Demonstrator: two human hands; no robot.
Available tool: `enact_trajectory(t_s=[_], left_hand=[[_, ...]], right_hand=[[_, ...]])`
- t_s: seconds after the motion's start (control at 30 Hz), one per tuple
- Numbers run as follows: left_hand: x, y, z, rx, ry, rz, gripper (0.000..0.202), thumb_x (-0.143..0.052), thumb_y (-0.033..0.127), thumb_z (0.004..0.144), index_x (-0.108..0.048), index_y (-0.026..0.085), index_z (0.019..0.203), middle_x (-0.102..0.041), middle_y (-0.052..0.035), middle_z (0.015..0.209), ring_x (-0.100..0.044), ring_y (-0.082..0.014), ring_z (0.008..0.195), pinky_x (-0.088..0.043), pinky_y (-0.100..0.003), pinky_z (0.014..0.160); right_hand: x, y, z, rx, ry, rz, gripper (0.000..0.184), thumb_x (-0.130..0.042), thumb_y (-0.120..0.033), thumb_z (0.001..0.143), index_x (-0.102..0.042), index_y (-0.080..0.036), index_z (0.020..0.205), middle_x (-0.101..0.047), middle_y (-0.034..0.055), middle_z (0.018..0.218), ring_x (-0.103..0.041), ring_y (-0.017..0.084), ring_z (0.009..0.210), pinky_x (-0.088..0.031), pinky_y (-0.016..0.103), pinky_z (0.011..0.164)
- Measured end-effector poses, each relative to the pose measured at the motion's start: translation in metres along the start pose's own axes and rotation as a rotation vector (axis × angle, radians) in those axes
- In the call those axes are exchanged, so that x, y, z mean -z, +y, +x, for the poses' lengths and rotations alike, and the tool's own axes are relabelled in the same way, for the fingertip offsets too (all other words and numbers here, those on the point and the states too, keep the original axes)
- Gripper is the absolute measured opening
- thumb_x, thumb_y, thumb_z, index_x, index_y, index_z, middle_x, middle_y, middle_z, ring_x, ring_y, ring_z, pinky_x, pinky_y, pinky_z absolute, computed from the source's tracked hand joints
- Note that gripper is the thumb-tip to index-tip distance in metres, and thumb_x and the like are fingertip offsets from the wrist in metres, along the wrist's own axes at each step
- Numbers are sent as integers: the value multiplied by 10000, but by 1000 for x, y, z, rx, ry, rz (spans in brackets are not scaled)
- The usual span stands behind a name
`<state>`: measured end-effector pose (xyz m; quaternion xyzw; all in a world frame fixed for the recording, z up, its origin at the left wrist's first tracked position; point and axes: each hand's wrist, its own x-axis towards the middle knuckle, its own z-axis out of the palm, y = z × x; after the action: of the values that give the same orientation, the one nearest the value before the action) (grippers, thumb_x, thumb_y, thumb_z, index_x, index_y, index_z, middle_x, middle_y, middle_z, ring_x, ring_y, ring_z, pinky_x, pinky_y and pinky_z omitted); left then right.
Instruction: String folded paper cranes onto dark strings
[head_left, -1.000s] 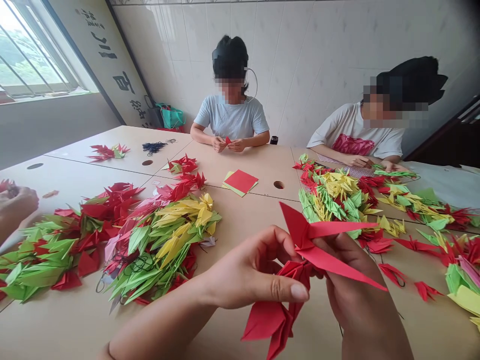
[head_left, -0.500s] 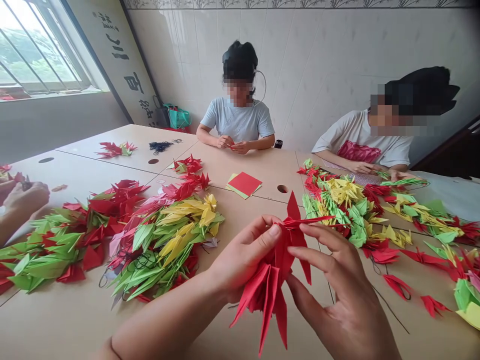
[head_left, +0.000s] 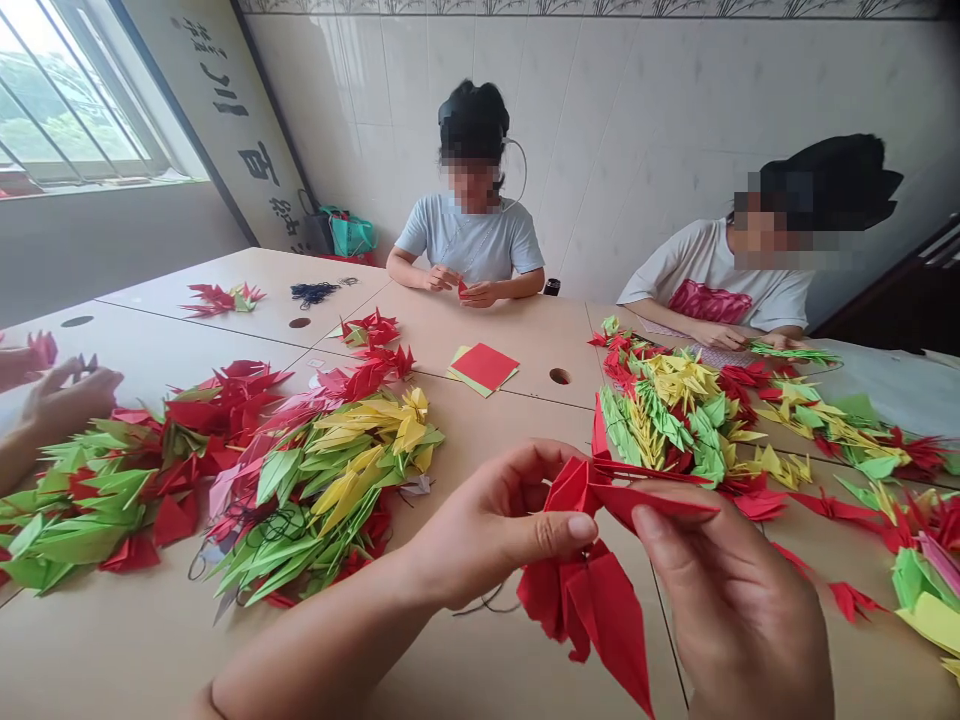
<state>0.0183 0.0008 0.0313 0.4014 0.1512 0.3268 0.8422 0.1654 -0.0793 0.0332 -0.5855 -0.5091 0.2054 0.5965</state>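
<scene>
Red folded paper cranes hang together in front of me, one above the other. My left hand (head_left: 480,535) is closed on the upper red paper crane (head_left: 564,488), its thumb lying across the front. With thumb and fingers, my right hand (head_left: 750,600) pinches the pointed red flaps on the right side of that crane. More red cranes (head_left: 611,620) dangle below, wings pointing down. A dark thread (head_left: 495,603) shows on the table beside them. The fingertips behind the paper are hidden.
Piles of green, red and yellow paper cranes lie left (head_left: 97,500), centre left (head_left: 337,470) and right (head_left: 675,400). Square paper sheets (head_left: 486,367) and dark thread (head_left: 315,293) rest farther back. Two people sit opposite; another person's hands (head_left: 67,400) work at the left edge.
My right hand has gone from spread fingers to a pinch on the flaps. The upper crane has turned, its points now toward the right, and the lower cranes have swung rightward.
</scene>
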Motion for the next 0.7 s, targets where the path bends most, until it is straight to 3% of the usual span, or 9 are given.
enact_trajectory(t_s=[0.13,0.27,0.43,0.7], left_hand=[[-1,3,-3,-7,12,50,260,-749,281,792,-675,151,1005,-649,-60,919,-601,-105,717,-507,-206,669],[-1,5,-5,-33,9,156,262,-704,341,831,-673,155,1012,-633,-45,885,-566,-99,690,-476,-205,635],[0,6,-6,-95,-16,266,272,-621,395,889,-635,166,1035,-578,-23,860,-543,-87,672,-432,-198,604],[-1,4,-5,-137,-59,227,324,-640,392,880,-562,204,1133,-548,-6,870,-558,-88,726,-499,-192,655]], right_hand=[[-1,-1,1,-108,33,150,125,-635,-337,873,-714,-266,939,-749,41,963,-684,237,851,-567,312,657],[-1,-1,2,-173,-6,259,154,-638,-326,871,-726,-276,987,-757,26,1008,-697,238,895,-584,297,677],[-3,-2,2,-212,24,304,157,-676,-331,846,-737,-287,984,-763,10,986,-694,228,928,-586,270,702],[-4,-4,1,-320,40,319,149,-703,-358,828,-734,-272,945,-764,27,931,-710,234,870,-593,270,650]])
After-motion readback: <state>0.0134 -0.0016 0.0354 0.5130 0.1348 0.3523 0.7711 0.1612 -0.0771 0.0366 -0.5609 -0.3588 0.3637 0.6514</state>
